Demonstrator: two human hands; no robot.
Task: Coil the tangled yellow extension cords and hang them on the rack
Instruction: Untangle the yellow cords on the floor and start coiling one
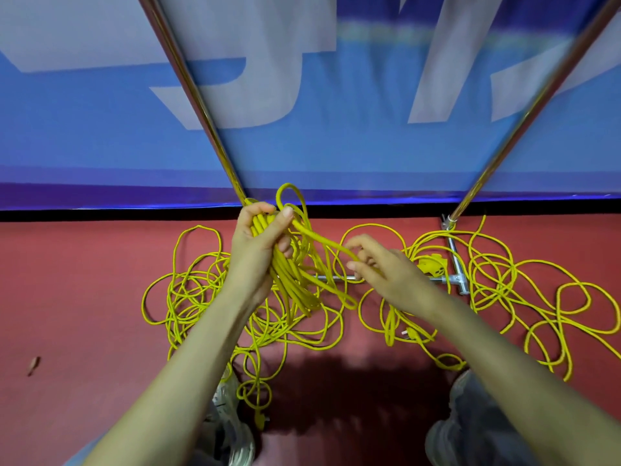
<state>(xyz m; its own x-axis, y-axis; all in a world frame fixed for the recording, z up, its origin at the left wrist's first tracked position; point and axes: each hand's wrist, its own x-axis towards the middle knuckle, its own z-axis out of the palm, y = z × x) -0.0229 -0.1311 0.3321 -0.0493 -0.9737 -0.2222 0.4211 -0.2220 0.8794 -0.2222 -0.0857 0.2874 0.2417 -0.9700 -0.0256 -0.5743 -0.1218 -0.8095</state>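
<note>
Several loops are already gathered. The left hand, centre of the frame, has its grip closed around a bundle of coiled cord, with loops hanging below the fist and one arching above it. Just to its right, the right hand pinches a single strand between thumb and fingertips, and looks to be feeding the next loop across to the bundle.

That's the done part, and it's a small part! Plenty of yellow extension cord lies tangled on the red floor. The left heap sits under the left forearm, and the right heap sprawls around the rack's base bar. A yellow socket block lies just beside that bar.

The rack's chrome poles rise toward the upper corners, and no cord hangs on the parts in view. My read is that the coiling is somewhere between early and halfway, and the hanging is not yet begun.
</note>
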